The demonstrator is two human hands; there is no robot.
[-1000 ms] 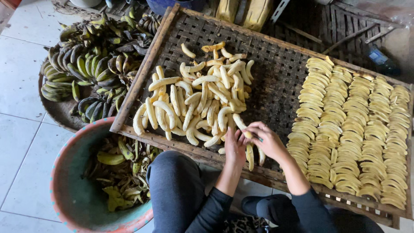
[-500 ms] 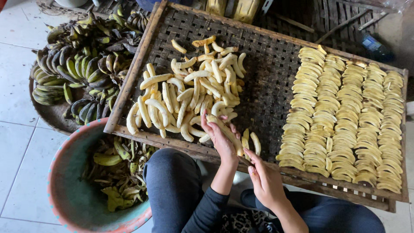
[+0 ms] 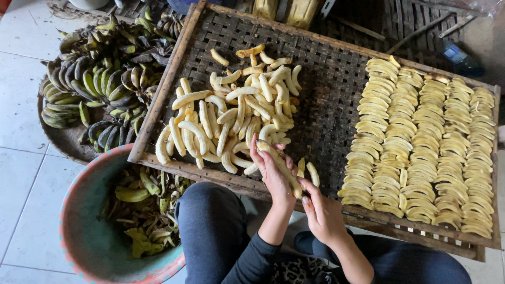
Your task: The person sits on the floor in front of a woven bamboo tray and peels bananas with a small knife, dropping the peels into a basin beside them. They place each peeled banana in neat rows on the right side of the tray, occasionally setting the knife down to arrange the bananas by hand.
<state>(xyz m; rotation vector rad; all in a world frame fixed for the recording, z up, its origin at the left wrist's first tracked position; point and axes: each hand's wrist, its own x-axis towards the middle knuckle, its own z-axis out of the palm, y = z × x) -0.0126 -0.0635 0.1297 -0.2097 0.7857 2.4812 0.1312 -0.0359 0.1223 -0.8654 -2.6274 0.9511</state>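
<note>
Pale-yellow peeled banana (image 3: 281, 167) — long, curved — gripped by left hand (image 3: 272, 176), right hand (image 3: 322, 213).

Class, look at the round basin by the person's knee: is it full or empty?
Partly full: the basin holds banana peels heaped on one side, with bare inner wall showing.

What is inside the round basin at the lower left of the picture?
The basin holds a heap of banana peels, green and yellowing. Its bottom under the heap is covered, and the person's knee hides its right edge.
</note>
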